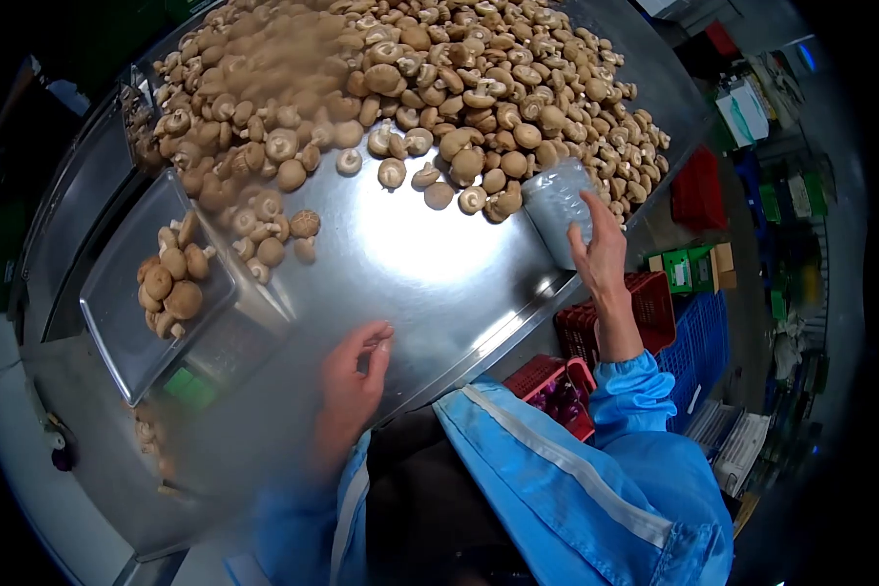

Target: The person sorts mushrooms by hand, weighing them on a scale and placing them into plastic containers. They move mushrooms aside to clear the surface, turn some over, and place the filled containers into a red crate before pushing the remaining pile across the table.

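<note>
My right hand [604,252] is at the table's right edge, thumb and fingers apart, its fingertips on a stack of clear plastic bags [555,200]. Low over the bare metal in front of my body is my left hand [354,381]. Its fingers curl toward the thumb in a loose pinch, and nothing shows between them. A large heap of brown mushrooms [459,78] covers the far part of the steel table [410,293]. Several loose mushrooms [391,174] lie along the heap's near edge.
At left, a metal scale tray [117,311] bears several mushrooms [174,278], with a blurred green display [190,388] beside it. Red crates [649,303] and a blue crate [701,342] stand below the table at right. A smear blurs the left side.
</note>
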A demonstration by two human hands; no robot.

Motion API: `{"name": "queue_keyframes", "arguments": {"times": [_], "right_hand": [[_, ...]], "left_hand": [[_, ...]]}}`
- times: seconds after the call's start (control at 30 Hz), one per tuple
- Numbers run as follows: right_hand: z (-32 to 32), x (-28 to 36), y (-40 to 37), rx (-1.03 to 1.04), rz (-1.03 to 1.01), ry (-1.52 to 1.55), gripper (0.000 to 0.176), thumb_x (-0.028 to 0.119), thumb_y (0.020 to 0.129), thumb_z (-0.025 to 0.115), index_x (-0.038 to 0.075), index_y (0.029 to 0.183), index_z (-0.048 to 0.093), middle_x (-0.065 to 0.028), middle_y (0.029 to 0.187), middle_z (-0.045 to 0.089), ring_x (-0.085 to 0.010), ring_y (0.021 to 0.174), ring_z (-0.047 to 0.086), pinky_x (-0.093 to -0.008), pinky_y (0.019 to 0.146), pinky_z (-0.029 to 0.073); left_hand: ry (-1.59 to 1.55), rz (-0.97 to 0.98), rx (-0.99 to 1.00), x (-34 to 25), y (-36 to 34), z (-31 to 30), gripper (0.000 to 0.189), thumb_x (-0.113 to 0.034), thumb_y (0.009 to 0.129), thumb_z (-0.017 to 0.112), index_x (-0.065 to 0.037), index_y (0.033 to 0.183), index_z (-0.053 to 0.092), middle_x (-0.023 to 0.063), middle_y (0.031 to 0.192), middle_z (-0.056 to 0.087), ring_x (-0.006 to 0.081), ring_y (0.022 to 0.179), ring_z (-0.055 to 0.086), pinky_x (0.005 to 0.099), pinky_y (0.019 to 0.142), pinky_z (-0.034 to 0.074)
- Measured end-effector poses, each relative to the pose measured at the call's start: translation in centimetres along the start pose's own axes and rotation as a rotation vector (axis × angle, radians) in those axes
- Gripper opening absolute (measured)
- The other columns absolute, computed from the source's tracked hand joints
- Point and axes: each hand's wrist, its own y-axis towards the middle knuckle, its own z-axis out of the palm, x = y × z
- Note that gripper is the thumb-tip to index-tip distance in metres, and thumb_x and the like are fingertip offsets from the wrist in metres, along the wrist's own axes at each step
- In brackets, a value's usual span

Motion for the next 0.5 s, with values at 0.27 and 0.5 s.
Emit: {"name": "queue_keyframes", "arguments": {"times": [0.27, 0.5], "right_hand": [[-2.5, 8.7, 1.6, 0.668, -0.032, 0.627, 0.027, 0.015, 0.095, 0.053, 0.008, 0.121, 0.059, -0.0128, 0.086, 0.072, -0.0253, 0.076, 0.071, -0.0382, 0.073, 0.055], [1.0, 9.5, -0.5, 0.806, -0.006, 0.673, 0.030, 0.024, 0.093, 0.059, 0.008, 0.118, 0.059, -0.0125, 0.083, 0.071, -0.0289, 0.077, 0.070, -0.0382, 0.071, 0.053]], "left_hand": [[0.295, 0.206, -0.096, -3.8, 5.2, 0.7, 0.035, -0.005, 0.090, 0.060, 0.003, 0.124, 0.054, 0.0100, 0.099, 0.069, 0.0188, 0.083, 0.067, 0.0284, 0.077, 0.052], [-0.178, -0.392, 0.325, -0.8, 6.3, 1.6, 0.020, -0.009, 0.101, 0.044, 0.002, 0.116, 0.051, 0.0146, 0.088, 0.066, 0.0154, 0.054, 0.063, 0.0203, 0.044, 0.045]]}}
